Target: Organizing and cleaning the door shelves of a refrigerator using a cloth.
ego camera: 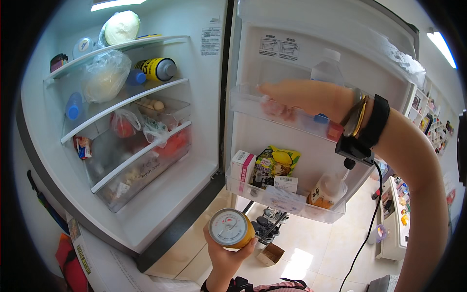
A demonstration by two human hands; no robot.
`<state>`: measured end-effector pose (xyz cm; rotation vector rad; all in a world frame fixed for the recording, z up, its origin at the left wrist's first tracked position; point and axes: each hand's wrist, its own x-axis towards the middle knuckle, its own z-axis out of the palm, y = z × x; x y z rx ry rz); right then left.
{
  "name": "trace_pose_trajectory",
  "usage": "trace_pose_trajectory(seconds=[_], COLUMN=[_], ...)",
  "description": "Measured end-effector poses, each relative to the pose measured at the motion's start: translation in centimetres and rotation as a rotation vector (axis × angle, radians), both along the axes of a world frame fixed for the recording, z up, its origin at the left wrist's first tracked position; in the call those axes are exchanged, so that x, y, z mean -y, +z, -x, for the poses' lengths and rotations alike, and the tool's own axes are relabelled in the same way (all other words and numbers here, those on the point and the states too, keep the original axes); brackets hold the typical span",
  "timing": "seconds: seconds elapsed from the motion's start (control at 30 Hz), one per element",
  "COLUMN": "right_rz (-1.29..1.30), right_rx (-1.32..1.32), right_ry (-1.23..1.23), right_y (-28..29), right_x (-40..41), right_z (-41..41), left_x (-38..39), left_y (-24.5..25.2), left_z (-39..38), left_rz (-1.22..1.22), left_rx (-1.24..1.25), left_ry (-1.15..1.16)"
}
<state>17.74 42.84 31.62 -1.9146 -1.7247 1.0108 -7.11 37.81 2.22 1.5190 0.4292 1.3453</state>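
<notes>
My left hand [228, 255], low in the view, grips a yellow drink can [229, 228] with its ring-pull top facing up. My right hand [292, 95] reaches into the upper rack [242, 104] of the opened fridge door; its fingers show blurrily behind the clear plastic, and whether they hold anything is not visible. A clear plastic bottle [326, 69] stands behind that wrist, and a red item [334, 131] lies in the same rack. The lower door rack holds a pink-and-white box [242, 168], a yellow lemon-print packet [279, 160] and a bottle with an orange label [326, 191].
Fridge shelves at left hold a wrapped cabbage [121, 28], a yellow-black spray can [157, 69], a bagged round item [105, 80], eggs [155, 104] and a clear drawer [146, 175]. Shoes [268, 224] and a cardboard box [270, 254] are on the floor. A black cable [372, 219] hangs from my right wrist.
</notes>
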Motion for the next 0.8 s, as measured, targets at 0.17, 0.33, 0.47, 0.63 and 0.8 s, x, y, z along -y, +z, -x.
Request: trace_pose_trajectory(seconds=[0.17, 0.33, 0.47, 0.63, 0.8], right_rz=[-0.068, -0.069, -0.072, -0.318, -0.557], right_rx=[0.1, 0.207, 0.277, -0.182, 0.349], right_ry=[0.107, -0.091, -0.282, 0.138, -0.326], right_y=[0.8, 0.7, 1.2, 1.3, 3.2], right_x=[0.5, 0.4, -1.9, -5.1, -3.1], right_z=[1.8, 3.2, 1.2, -3.2, 1.8], left_x=[0.0, 0.0, 0.2, 0.7, 0.7], left_y=[0.0, 0.0, 0.3, 0.9, 0.2], left_z=[0.4, 0.6, 0.9, 1.0, 1.6], left_rz=[0.042, 0.025, 0.05, 0.067, 0.047], left_rx=[0.021, 0.013, 0.033, 0.021, 0.011], left_ry=[0.031, 0.064, 0.061, 0.067, 0.071])
